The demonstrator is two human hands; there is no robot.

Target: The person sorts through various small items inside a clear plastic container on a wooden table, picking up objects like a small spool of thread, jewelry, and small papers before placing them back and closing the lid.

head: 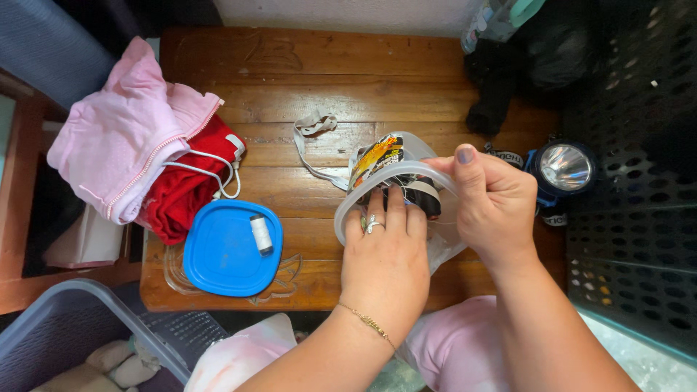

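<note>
A carved wooden surface [290, 80] sits low among baskets. The left hand [385, 258] has its fingers inside a clear plastic container [396, 178], tilted on its side near the surface's middle; the right hand [494, 199] grips its rim, thumb on top. Inside — a yellow-and-red packet [374, 156] and dark spools. Left lies a blue lid [225, 250] carrying a white spool [261, 234] — beyond it, pink and red clothes [138, 138]. A headlamp [563, 168] sits at the right edge.

On the desk [290, 80] lie one blue lid [218, 254], one spool of thread [261, 234], one clear tub [356, 199] and one headlamp [563, 168]. Two garments are piled there: one pink jacket [116, 134], one red cloth [181, 192]
</note>
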